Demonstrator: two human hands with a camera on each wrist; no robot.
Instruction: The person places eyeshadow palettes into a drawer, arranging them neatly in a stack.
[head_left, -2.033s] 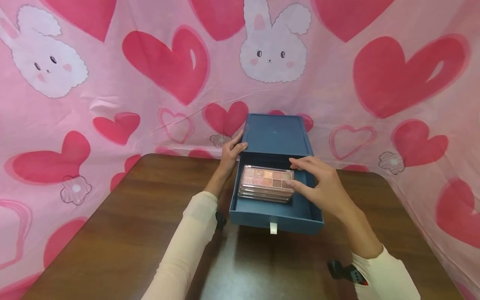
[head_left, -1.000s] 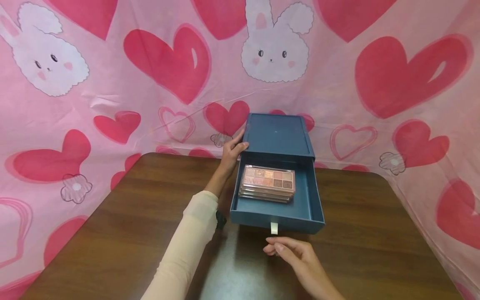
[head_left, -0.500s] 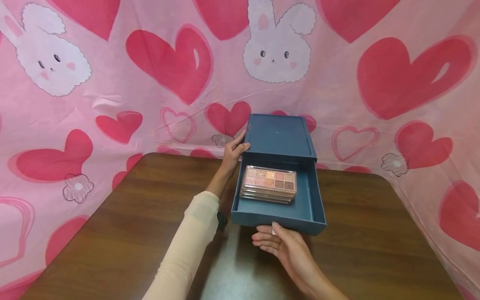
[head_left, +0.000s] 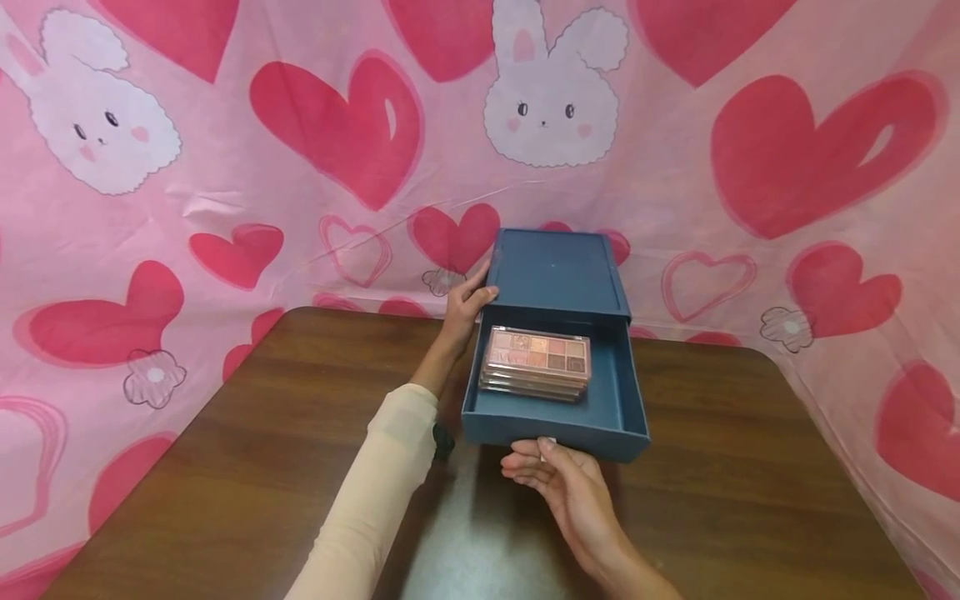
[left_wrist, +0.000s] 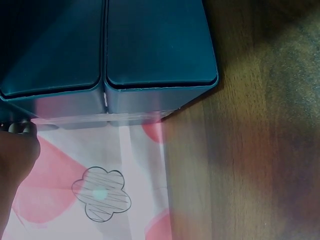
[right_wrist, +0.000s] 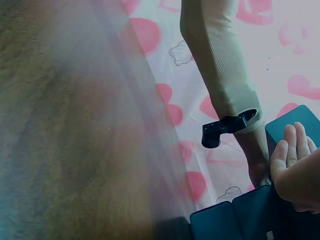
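Observation:
In the head view a blue drawer box [head_left: 558,271] stands at the back of the table, its top drawer [head_left: 603,408] pulled out toward me. Several eyeshadow palettes [head_left: 538,352] lie stacked at the left inside the drawer; the uppermost shows rows of pink, gold and brown pans. My left hand [head_left: 461,310] holds the box's left side, thumb over the front upper edge; its fingers are partly hidden. My right hand [head_left: 566,483] pinches the small white pull tab [head_left: 547,448] on the drawer front between thumb and forefinger, the other fingers extended beneath. The tab is mostly covered.
The brown wooden table [head_left: 225,467] spreads around the box. A pink cloth [head_left: 652,183] with hearts and rabbits hangs close behind it. Lower drawer units [left_wrist: 160,45] sit under the upper one in the left wrist view. A black wrist camera [right_wrist: 227,127] is strapped to the left arm.
My right hand has come away from beside the palettes, dropped to the drawer's front and taken hold of the tab. The drawer has slid slightly inward. My left hand has stayed put.

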